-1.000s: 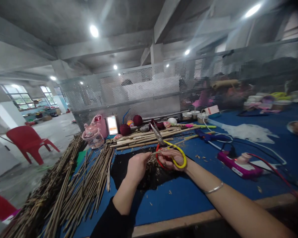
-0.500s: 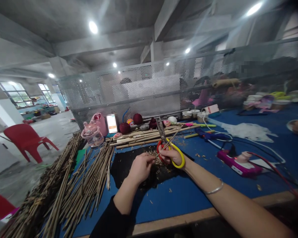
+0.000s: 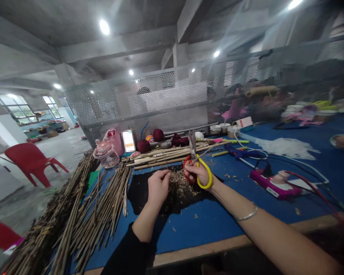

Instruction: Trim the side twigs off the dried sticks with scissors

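My right hand (image 3: 199, 173) is closed round scissors (image 3: 192, 143) with one red and one yellow handle, the metal blades pointing up. A thin twig (image 3: 208, 151) slants up to the right from that same hand. To its left, my left hand (image 3: 157, 187) is closed in a pinch; whatever is between the fingertips is too small or hidden to make out. Both hands are over a black cloth (image 3: 139, 189) on the blue table (image 3: 197, 235). Between them lies a heap of small plant clippings (image 3: 179, 187).
Long thin stems (image 3: 103, 214) lie at the left, beside a thicker bundle (image 3: 50, 214). Pale sticks (image 3: 166, 154), dark red yarn balls (image 3: 158, 135) and a lit phone (image 3: 129, 141) are behind. At right are a blue glue gun (image 3: 242, 153) and purple power strip (image 3: 275, 184).
My hands have moved apart: the left slightly left, the right slightly right with the scissors. The clippings between them show more now. The twig has shifted right with my right hand.
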Demonstrator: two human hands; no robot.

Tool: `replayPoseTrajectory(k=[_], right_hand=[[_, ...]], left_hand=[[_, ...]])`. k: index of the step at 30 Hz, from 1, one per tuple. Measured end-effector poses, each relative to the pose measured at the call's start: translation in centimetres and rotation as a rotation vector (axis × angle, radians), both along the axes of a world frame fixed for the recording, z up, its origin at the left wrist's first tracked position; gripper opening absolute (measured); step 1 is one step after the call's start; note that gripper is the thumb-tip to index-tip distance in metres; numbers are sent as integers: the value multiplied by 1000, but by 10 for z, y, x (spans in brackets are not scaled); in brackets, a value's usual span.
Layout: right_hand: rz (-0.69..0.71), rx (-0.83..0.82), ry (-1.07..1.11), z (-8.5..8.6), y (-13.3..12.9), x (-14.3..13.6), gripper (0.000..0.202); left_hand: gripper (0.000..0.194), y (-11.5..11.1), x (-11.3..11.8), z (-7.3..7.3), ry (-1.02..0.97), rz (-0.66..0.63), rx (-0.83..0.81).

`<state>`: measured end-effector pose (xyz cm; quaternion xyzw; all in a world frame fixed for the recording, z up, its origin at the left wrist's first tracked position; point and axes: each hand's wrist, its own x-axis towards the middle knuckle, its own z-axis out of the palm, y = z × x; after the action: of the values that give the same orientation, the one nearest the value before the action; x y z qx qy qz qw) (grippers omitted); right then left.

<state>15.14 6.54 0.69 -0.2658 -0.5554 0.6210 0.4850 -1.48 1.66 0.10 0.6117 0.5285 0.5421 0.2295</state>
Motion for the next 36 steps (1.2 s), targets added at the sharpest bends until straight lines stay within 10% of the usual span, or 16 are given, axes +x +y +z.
replayPoseTrajectory(k=[5,9,16,36], right_hand=[[34,-133,178,2,2,0,24],[90,-202,223,3,3,2,28],[136,-242,158,1,0,1,28],[-65,-138,-78,-8,0,-7,26]], left_hand=[[29,9,0,0,-693,-97,-258],[32,5,0,5,-851,-225,-390],[32,-11,8,13,-595,-630,-550],[25,-10,23,-6,-202,-530,-439]])
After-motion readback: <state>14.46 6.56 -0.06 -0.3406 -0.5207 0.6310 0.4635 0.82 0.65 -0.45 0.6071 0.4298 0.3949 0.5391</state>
